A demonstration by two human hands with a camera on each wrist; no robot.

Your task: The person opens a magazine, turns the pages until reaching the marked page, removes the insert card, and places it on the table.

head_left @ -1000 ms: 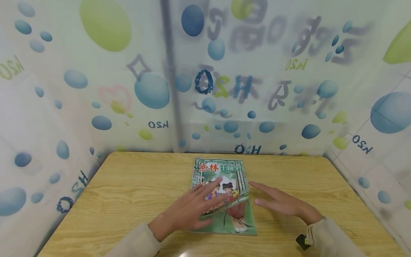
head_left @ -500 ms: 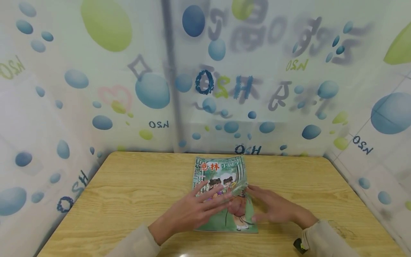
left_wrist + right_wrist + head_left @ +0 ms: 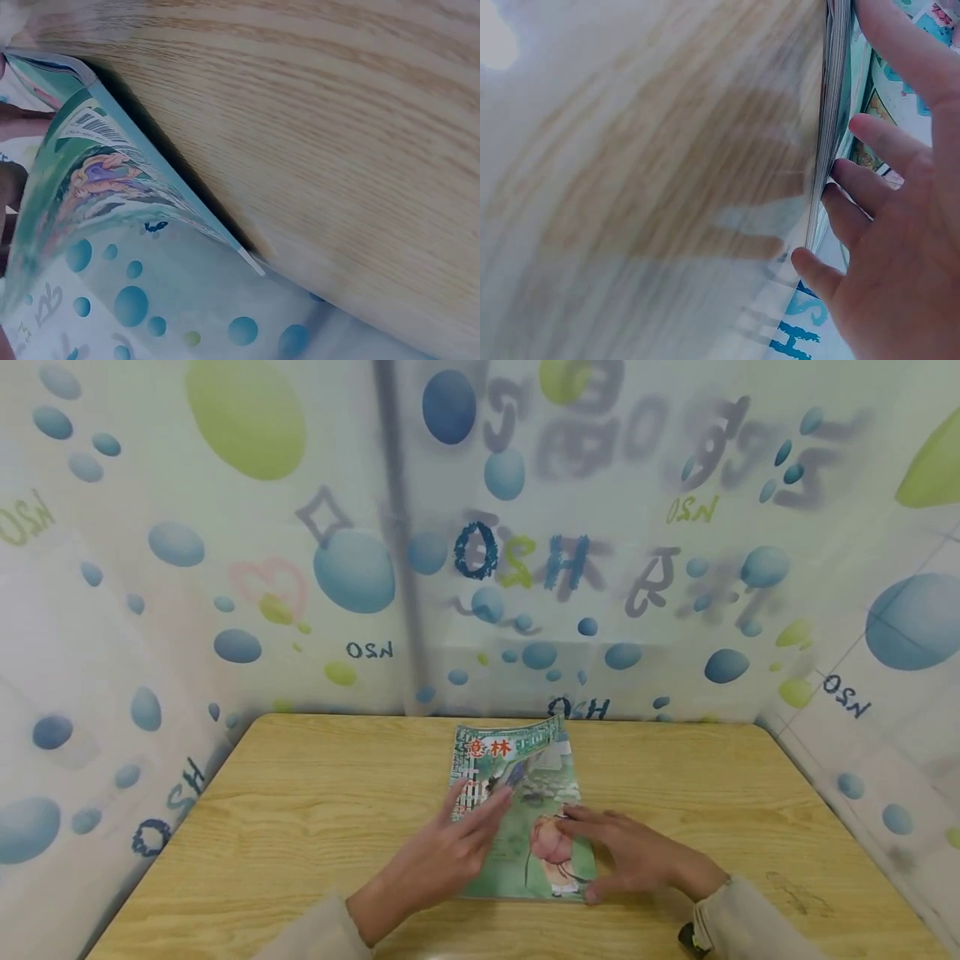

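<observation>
A: Here's the magazine [image 3: 517,856], right between the two sets of fingers, lying on the wooden table [image 3: 337,810]!

B: And look at that front cover [image 3: 491,748], curling up beside the left hand [image 3: 446,852]. Red title lettering shows just beyond those fingertips.

A: Left fingers are long and slightly spread at the cover. Are they pinching it? Can't tell from here; the thumb is out of sight.

B: Over to the right hand [image 3: 645,856]! Relaxed, fingers well apart from thumb, nothing gripped. The upper fingertips rest over the page's right side, the thumb by the near corner.

A: The right wrist view puts those fingertips along the stacked page edges. And a printed pink shape [image 3: 551,839] shows just beside them, on green.

B: Left wrist view, a barcode [image 3: 97,124] beside the spine, with dark, blurry fingers at the frame's edge.

A: Far beyond both hands, a bubble-printed curtain [image 3: 645,485]; behind the right fingers, a pale sleeve [image 3: 757,927].
</observation>
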